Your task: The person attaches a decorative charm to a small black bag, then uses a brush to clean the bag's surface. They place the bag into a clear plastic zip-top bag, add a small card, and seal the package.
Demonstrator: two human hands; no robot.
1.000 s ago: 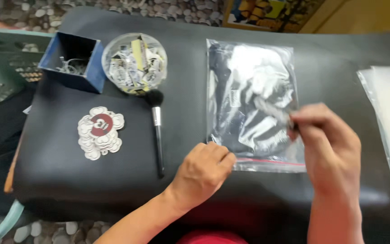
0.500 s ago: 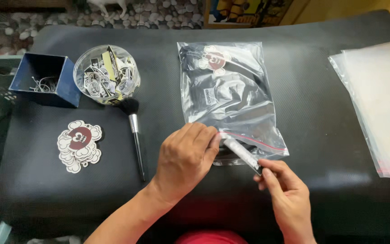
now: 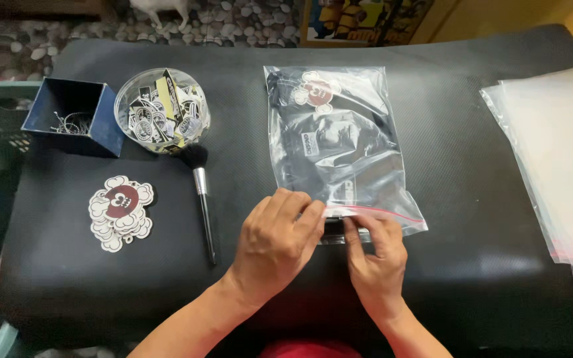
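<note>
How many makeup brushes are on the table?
1: the brush lies left of the left hand, its bristles by the clear tub. Others may be hidden.

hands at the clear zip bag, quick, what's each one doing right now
Left hand: fingers curled, pinching the red-striped zip edge of the clear plastic zip bag.
Right hand: fingertips pinching the same edge.

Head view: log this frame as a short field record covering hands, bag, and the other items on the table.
left hand: fingers pressed on the bag's zip edge
right hand: pinching the same zip edge
clear zip bag: lies flat, holds a cloud-shaped sticker and dark contents
makeup brush: left of the hands, untouched
sticker stack: far left, cloud-shaped
round clear tub: full of small stickers
blue box: beside the tub, holds thin metal chains
stack of empty bags: right edge of the table
</note>
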